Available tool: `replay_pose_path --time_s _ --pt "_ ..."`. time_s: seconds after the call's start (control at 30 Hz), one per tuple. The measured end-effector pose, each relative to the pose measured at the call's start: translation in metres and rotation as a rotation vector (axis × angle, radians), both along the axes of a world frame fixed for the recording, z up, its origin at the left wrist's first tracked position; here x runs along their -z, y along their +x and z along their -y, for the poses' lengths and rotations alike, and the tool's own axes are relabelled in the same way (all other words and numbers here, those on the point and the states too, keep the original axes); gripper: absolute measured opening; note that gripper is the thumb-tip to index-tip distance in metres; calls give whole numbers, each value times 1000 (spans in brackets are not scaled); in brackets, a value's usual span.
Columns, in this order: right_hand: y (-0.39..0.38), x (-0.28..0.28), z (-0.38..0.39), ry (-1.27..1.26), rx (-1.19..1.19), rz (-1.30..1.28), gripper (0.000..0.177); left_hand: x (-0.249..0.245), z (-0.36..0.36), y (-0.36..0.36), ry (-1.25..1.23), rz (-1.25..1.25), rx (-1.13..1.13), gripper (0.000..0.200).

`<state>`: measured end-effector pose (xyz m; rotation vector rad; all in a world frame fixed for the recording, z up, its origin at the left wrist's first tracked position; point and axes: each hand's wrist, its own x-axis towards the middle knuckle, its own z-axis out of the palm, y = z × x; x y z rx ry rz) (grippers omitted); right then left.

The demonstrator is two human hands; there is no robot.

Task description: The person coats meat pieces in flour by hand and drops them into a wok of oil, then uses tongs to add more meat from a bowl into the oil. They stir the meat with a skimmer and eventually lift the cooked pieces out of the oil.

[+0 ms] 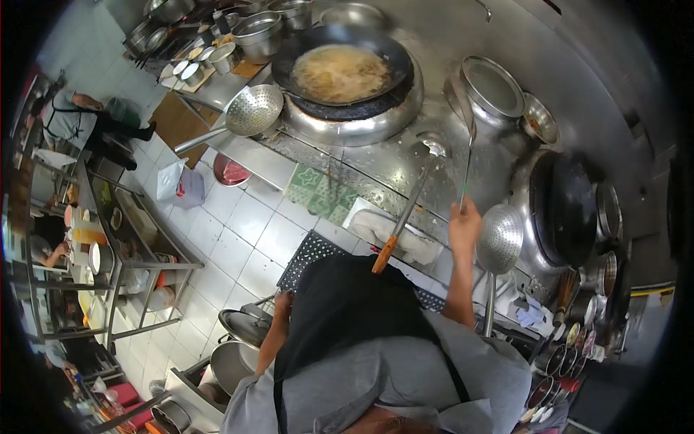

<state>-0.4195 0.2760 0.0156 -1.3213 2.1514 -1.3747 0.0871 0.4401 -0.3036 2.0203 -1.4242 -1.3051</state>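
My right hand (464, 226) is closed around the thin handle of a long-handled metal utensil (468, 155). Its curved head shows nearly edge-on, overlapping the side of a round metal pot (494, 85). Just right of that hand lies a perforated skimmer (499, 239). To its left, a ladle (410, 210) with an orange-brown wooden grip rests across the stove's front edge. My left hand (284, 300) hangs low beside my black apron (343, 311), near a pot lid (244, 327); its fingers are mostly hidden.
A wok (403, 58) of bubbling, pale brown liquid sits on the left burner. Another perforated skimmer (254, 111) lies beside it. On the right burner stands a dark wok (571, 210). A co-worker (79, 119) stands far left, past a metal rack (108, 253).
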Motion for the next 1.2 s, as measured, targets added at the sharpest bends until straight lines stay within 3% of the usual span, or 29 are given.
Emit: replay_pose_path --time_s 0.03,0.07,0.13,0.17,0.23,0.33,0.37,0.4,0.47,0.53,0.6,0.63,0.67,0.7,0.73,0.77,0.83,0.87,0.93,1.0,1.07,1.1,1.2 --pt "8 5 -7 -25 46 -38 40 -10 7 -4 -24 165 117 14" --pt "18 8 -13 -20 53 -31 40 -4 12 -1 -19 172 125 14" --pt "36 14 -25 158 216 57 43 19 16 9 -116 598 505 11" --pt "38 23 -30 167 208 58 43 18 11 10 -105 600 500 11" --pt "40 47 -36 222 142 17 48 9 0 9 54 359 233 11" --pt "55 30 -35 336 -5 -83 48 -15 -10 0 251 -17 -220 12" --pt "52 31 -33 333 -51 -90 48 -60 -12 -20 193 -266 -460 13" --pt "47 33 -30 376 -102 -214 45 -61 -15 -24 180 -271 -513 13" --pt "35 35 -22 366 -134 -344 39 -56 -33 -30 356 -349 -948 12" --pt "21 25 -9 261 -187 -369 34 -38 -63 -36 222 -482 -1065 12" --pt "11 21 10 116 -267 -352 33 -48 -80 -55 138 -382 -1029 14" --pt "1 27 25 74 -322 -339 34 -85 -79 -71 90 -299 -998 12" --pt "3 18 38 -5 -405 -351 33 -98 -83 -79 75 -380 -1072 15" --pt "2 21 54 -21 -422 -381 31 -72 -97 -79 -51 -275 -997 16" --pt "10 14 65 -19 -470 -343 30 -81 -104 -88 -159 -202 -1101 24" --pt "20 6 75 -13 -505 -310 29 -131 -98 -97 -71 -179 -1180 16" --pt "45 -3 91 -31 -626 -331 30 -132 -120 -98 -334 -320 -1380 14" --pt "59 -10 97 -51 -638 -371 30 -178 -124 -100 -282 -232 -1429 12" --pt "90 -24 97 -90 -768 -381 29 -170 -158 -83 -480 -362 -1572 10" --pt "120 -31 90 -133 -850 -390 28 -194 -185 -70 -582 -252 -1813 9" --pt "152 -31 77 -135 -1009 -180 26 -209 -226 -51 -715 -241 -1989 10" --pt "177 -61 47 16 -995 -234 26 -210 -250 -41 -815 -260 -2070 10" --pt "221 -39 21 19 -1199 -99 26 -223 -319 -14 -1035 -235 -2297 10"
